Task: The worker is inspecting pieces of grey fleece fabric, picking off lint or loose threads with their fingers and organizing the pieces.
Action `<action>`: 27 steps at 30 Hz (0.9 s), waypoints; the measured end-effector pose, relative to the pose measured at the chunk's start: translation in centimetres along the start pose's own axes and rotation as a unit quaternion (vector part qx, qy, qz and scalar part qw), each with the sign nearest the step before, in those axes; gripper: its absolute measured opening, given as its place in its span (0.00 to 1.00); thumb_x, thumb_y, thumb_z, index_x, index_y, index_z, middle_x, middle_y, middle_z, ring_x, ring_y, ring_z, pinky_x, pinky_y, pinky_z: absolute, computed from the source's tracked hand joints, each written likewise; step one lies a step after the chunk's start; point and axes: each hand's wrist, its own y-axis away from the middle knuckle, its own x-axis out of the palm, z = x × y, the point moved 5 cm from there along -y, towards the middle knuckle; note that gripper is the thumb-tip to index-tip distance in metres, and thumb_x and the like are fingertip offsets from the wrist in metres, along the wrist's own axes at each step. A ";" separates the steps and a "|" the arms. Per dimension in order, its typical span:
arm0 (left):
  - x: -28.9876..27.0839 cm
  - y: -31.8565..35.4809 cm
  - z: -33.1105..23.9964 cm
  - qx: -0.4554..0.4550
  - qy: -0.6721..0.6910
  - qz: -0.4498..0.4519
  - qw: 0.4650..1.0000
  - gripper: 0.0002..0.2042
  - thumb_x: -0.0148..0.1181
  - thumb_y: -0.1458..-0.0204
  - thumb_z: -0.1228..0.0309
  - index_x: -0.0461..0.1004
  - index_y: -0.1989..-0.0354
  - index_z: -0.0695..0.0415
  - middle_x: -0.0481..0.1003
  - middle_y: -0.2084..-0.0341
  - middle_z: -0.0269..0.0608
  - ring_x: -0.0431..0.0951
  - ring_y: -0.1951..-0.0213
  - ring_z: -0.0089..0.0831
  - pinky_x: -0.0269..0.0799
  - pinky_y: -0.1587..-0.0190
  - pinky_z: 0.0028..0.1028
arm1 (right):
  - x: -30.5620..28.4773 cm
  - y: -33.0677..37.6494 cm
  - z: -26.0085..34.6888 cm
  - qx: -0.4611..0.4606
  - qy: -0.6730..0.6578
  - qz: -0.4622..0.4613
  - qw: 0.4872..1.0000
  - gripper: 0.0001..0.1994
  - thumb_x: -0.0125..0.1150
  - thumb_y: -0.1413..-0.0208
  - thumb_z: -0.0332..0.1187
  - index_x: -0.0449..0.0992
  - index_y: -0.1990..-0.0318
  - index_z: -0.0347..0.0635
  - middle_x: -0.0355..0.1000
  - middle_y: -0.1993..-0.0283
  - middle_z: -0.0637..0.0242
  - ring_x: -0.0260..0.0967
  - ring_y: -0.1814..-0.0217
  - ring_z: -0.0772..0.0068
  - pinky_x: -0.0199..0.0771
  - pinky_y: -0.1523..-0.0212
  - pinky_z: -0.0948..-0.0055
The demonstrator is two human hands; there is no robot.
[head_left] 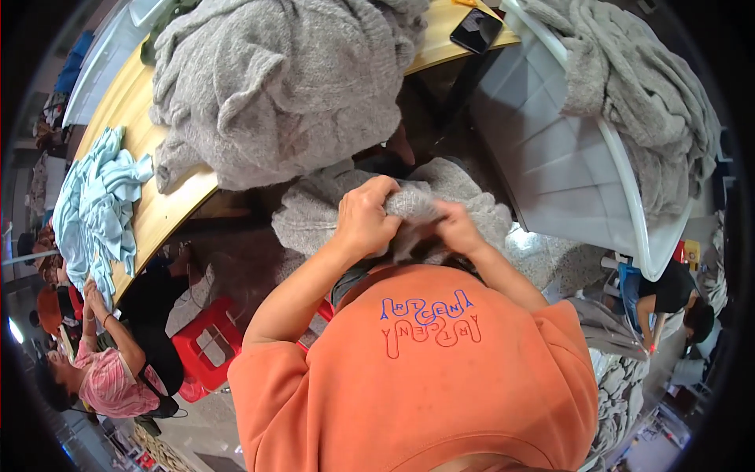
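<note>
A fuzzy grey knitted garment [311, 216] lies bunched across my lap. My left hand [367, 212] grips a raised fold of it, fingers curled round the knit. Just to the right, my right hand [458, 226] pinches the same fold, thumb and fingers closed and slightly blurred. Between both hands the fabric is drawn up into a short roll. Beyond my hands, a large heap of grey knitwear [283, 86] sits on the wooden table and hangs over its near edge.
A grey plastic bin [543, 134] piled with grey knitwear [629, 102] stands at right. A black phone [476, 31] lies on the wooden table [177, 189]. At left, a person in pink [114, 377] handles light blue fabric [98, 204] near a red stool [208, 346]. Another person [668, 295] bends at far right.
</note>
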 end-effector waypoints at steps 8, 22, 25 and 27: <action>-2.3 2.3 7.8 -0.063 -0.024 0.270 0.961 0.14 0.68 0.64 0.67 0.69 0.76 0.62 0.68 0.85 0.53 0.70 0.78 0.47 0.63 0.73 0.37 | -12.4 1.3 -1.9 -0.017 -0.224 -0.445 0.867 0.11 0.45 0.49 0.18 0.74 0.61 0.33 0.73 0.65 0.63 0.70 0.65 0.73 0.71 0.61 0.75; -7.3 4.7 11.1 -0.240 0.020 0.118 0.963 0.17 0.69 0.61 0.63 0.75 0.68 0.64 0.75 0.76 0.39 0.72 0.71 0.23 0.68 0.66 0.27 | -11.2 0.3 -1.5 -0.006 -0.202 -0.452 0.869 0.04 0.53 0.50 0.22 0.73 0.68 0.34 0.72 0.69 0.68 0.67 0.69 0.79 0.68 0.65 0.79; -5.4 4.8 4.4 -0.134 0.353 0.198 0.904 0.16 0.68 0.58 0.70 0.72 0.62 0.63 0.72 0.72 0.29 0.67 0.66 0.16 0.65 0.63 0.20 | -5.5 -0.6 3.5 -0.072 -0.104 -0.335 0.933 0.03 0.55 0.49 0.22 0.72 0.73 0.41 0.68 0.75 0.76 0.62 0.73 0.87 0.64 0.72 0.82; -4.4 4.4 2.4 -0.160 0.423 0.200 0.869 0.15 0.67 0.56 0.70 0.72 0.61 0.62 0.72 0.72 0.28 0.68 0.66 0.16 0.66 0.66 0.21 | 0.1 -1.2 5.6 -0.070 -0.022 -0.130 0.989 0.05 0.57 0.51 0.25 0.70 0.76 0.40 0.62 0.78 0.76 0.58 0.76 0.85 0.62 0.76 0.79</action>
